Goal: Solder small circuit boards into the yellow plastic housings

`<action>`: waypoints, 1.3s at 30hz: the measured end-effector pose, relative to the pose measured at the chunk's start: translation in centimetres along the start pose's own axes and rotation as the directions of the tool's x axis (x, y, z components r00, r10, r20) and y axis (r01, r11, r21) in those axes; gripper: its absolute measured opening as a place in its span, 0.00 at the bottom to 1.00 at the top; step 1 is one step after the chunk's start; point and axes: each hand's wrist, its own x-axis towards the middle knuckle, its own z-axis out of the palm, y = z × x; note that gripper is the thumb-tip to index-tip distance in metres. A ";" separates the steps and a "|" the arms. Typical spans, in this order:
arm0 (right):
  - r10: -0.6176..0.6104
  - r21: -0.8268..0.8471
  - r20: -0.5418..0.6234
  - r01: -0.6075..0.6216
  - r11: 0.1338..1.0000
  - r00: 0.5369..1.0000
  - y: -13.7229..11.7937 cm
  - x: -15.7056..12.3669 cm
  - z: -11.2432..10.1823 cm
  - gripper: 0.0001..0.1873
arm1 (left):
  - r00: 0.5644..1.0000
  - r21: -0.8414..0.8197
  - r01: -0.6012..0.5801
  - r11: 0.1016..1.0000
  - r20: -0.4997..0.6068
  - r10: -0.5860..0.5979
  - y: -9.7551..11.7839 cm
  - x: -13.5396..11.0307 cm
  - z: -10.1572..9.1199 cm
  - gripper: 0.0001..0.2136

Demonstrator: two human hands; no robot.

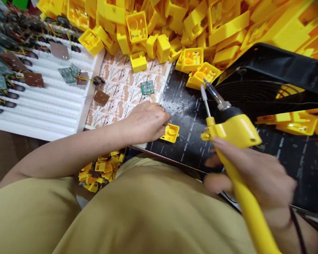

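Observation:
My left hand [151, 120] is closed, its fingers curled down at the left end of a small open yellow plastic case [173, 133] on the black mat; the fingertips are hidden. My right hand [262, 176] grips a yellow soldering gun [233, 130] with a metal tip and a thin feed tube beside it. The gun's tip points up and left, in front of another yellow case [205, 73], and I cannot tell if they touch. Beyond my left hand lies a small green circuit board [147, 87].
Yellow plastic cases [164, 21] are heaped along the back. Wired circuit boards [5, 63] crowd a ridged white foam tray [53, 121] at left. A black fan [288, 56] stands at right. Below the table edge is a pile of yellow parts [103, 169].

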 end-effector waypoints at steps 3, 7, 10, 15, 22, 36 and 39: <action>-0.121 -0.070 -0.026 0.119 0.990 0.992 0.7 1.7 2.9 0.17 | 1.000 0.005 -0.010 1.000 -0.023 0.010 0.0 -0.5 -0.1 0.10; -0.076 -0.027 -0.005 0.076 0.997 0.997 1.3 2.5 6.2 0.16 | 0.997 -0.124 0.034 0.992 -0.065 -0.042 -1.8 -0.4 -0.7 0.11; -0.025 0.017 -0.027 0.025 1.000 0.999 1.4 2.0 7.5 0.19 | 0.960 -0.194 0.132 0.972 -0.221 -0.174 -3.4 1.6 -1.0 0.12; 0.013 0.096 -0.088 -0.004 0.995 0.996 0.8 0.9 6.2 0.28 | 0.902 -0.163 -0.028 0.986 -0.429 -0.045 -3.6 7.7 -0.5 0.17; 0.001 0.183 -0.237 0.044 0.982 0.972 1.0 0.6 2.3 0.34 | 0.950 -0.134 -0.237 0.962 -0.238 0.201 -5.4 7.8 -2.5 0.11; -0.251 -0.048 0.153 0.261 0.964 0.956 5.9 5.7 3.8 0.17 | 0.996 -0.211 -0.050 0.976 -0.083 0.033 -10.4 0.1 -1.8 0.16; -0.281 -0.059 0.257 0.306 0.950 0.925 5.8 7.0 4.5 0.19 | 0.993 -0.172 0.002 0.985 -0.119 -0.023 -9.5 0.3 0.5 0.15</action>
